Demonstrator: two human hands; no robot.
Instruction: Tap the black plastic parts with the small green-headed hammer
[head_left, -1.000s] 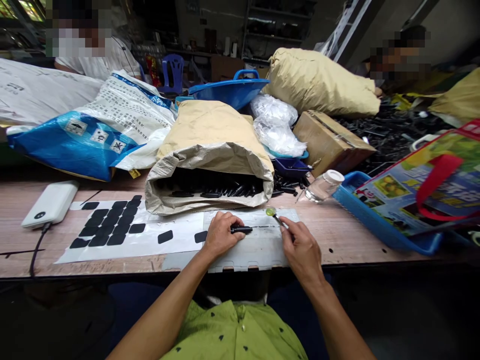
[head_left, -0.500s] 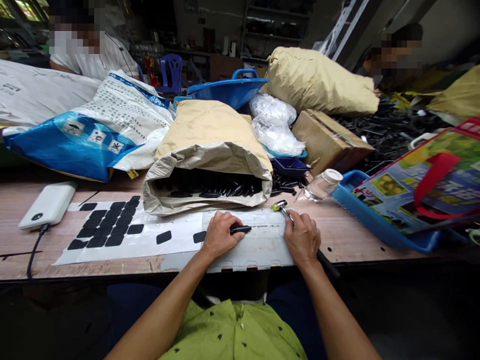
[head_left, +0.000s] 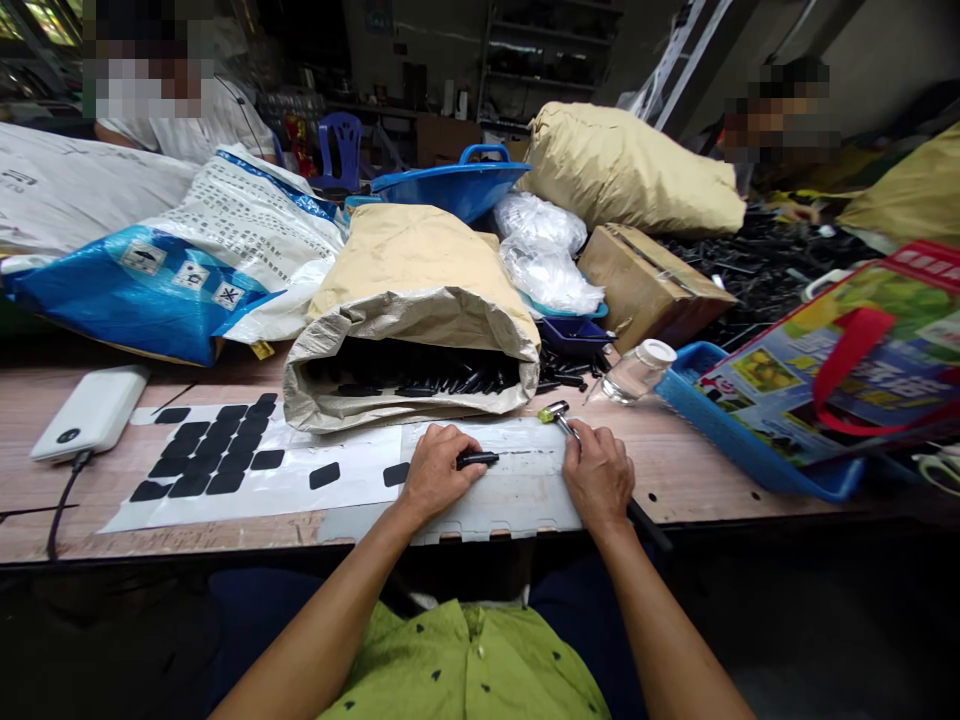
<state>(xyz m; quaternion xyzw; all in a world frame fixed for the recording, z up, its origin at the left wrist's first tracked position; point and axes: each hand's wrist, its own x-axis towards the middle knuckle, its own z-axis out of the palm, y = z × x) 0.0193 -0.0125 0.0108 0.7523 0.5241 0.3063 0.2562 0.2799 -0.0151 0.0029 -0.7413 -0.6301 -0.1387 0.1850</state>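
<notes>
My left hand (head_left: 441, 470) is closed on a short black pen-like tube (head_left: 481, 459), which it holds down on a grey board (head_left: 517, 502) at the table's front edge. In my right hand (head_left: 600, 478) is a small hammer (head_left: 555, 411) with a metal head, a yellow-green face and a black handle running back under the wrist. The hammer head is apart from the tube, up and to its right. Just beyond my hands lies an open paper sack (head_left: 412, 250) with many black tubes inside. Left of the board, black rounded patches (head_left: 204, 455) lie on a white sheet (head_left: 292, 500).
A clear jar (head_left: 637, 372) lies tilted near a blue tray (head_left: 757, 440) holding a printed bag (head_left: 862, 350). A white power bank (head_left: 91, 412) with a cable is at left. Behind are a blue-white sack (head_left: 142, 285), a cardboard box (head_left: 652, 283) and two people.
The view has shifted slightly. Both hands keep their grips on the tube and the hammer, with little visible movement.
</notes>
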